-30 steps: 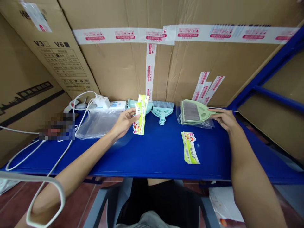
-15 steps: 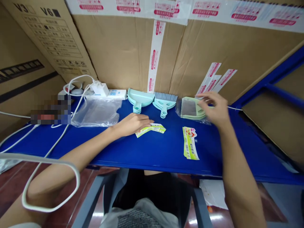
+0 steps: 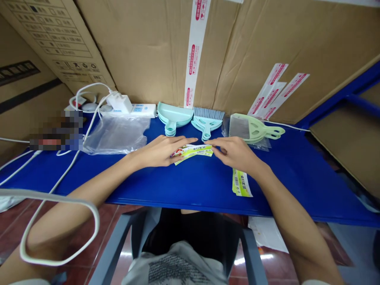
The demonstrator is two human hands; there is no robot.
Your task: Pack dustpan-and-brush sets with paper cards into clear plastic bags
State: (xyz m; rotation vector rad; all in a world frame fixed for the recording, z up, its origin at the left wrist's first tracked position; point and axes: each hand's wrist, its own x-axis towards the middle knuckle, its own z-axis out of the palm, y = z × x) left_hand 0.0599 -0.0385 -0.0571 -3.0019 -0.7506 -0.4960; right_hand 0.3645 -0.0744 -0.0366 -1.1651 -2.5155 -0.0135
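A yellow-green and white printed label card point(image 3: 199, 149) is between my two hands over the blue table. Its left end is between the thumb and fingers of my left hand point(image 3: 162, 151). The fingertips of my right hand point(image 3: 237, 153) are closed on its right end. Under it lies at least one more such card, fanned out. A small stack of the same label cards point(image 3: 242, 183) rests below my right wrist, partly covered by it. Beyond my hands stand nested light-blue dustpans point(image 3: 175, 113) and light-blue hand brushes point(image 3: 207, 122).
Light-green brush and dustpan sets point(image 3: 257, 130) lie on clear plastic at the back right. Clear plastic bags point(image 3: 117, 134) lie at left beside a power strip point(image 3: 144, 110) and white cables. A cardboard wall point(image 3: 148, 51) closes off the table's back.
My right hand has left the green brush sets and come down to the label cards. My left hand now has a card lifted at its left end. The view has tilted down slightly.
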